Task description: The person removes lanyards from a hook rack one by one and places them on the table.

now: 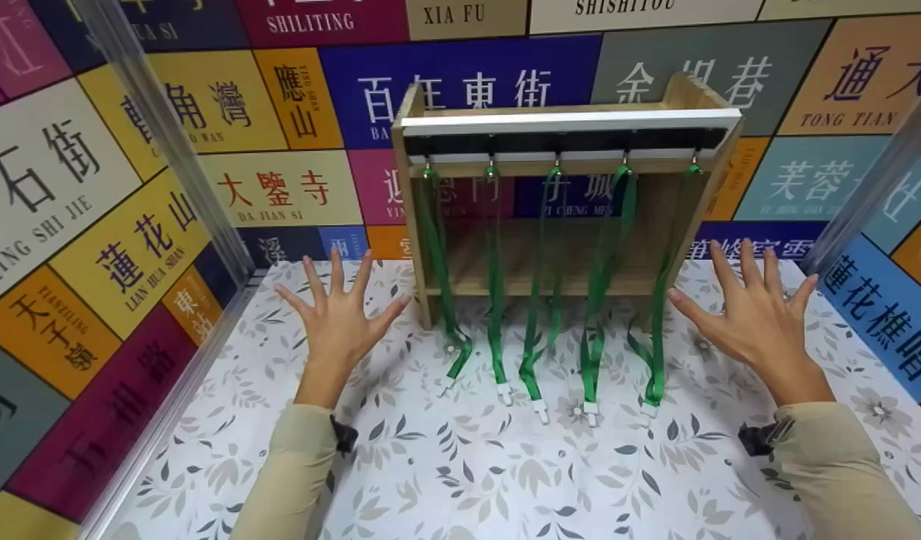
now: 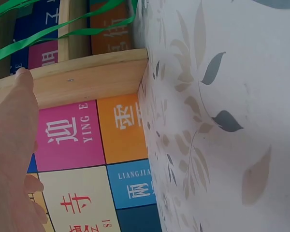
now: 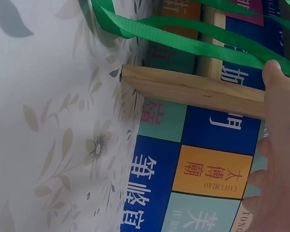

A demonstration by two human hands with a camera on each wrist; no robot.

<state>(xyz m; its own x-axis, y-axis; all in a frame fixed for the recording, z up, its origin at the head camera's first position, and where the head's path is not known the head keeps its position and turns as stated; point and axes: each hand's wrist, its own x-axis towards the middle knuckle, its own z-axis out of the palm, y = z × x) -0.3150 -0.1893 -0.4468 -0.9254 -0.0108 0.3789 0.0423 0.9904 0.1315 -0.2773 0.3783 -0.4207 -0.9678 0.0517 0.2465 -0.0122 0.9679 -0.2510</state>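
Observation:
Both hands are held out with fingers spread and hold nothing. To the left of a wooden rack (image 1: 550,292) is my left hand (image 1: 340,315); my right hand (image 1: 760,319) is to its right. Several green lanyards (image 1: 498,322) hang in a row from hooks on the rack's black and white rail (image 1: 573,140). Their lower ends, with white clips (image 1: 541,411), reach down over the tablecloth. In the left wrist view the thumb (image 2: 24,79) appears by the rack's side post (image 2: 87,79). The right wrist view has the other thumb (image 3: 273,72) near a green lanyard (image 3: 183,44).
A white tablecloth (image 1: 430,480) with grey leaves covers the table. Behind and at both sides stand walls of coloured panels (image 1: 280,187) with Chinese lettering. Clear plastic-looking corner posts (image 1: 198,172) rise at left and right. A dark strap (image 1: 344,435) sits at the left wrist.

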